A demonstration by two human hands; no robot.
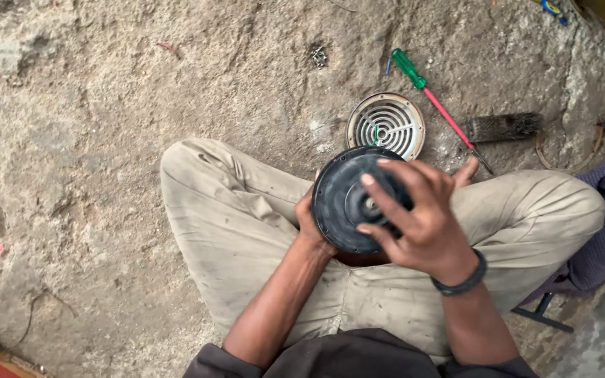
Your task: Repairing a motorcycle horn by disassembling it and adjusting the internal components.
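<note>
Black round plastic motor housing point(348, 199) held over the lap of a person sitting cross-legged on rough concrete.

Left hand point(309, 220) clamps its rim from behind; right hand point(418, 217) spreads over the face, fingers point(379, 183) closed around the central hub. It looks like turning or seating the hub; next probably needs the green-handled screwdriver point(428, 94) lying beside the round metal grille point(385, 124).

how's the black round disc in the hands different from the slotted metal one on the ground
The black disc is dark with a plain face and a small hub at its centre; the metal grille is pale, cut with curved slots. The disc is held up between the left hand and right hand; the grille lies untouched on the ground. Both are round and look similar in size.
</note>
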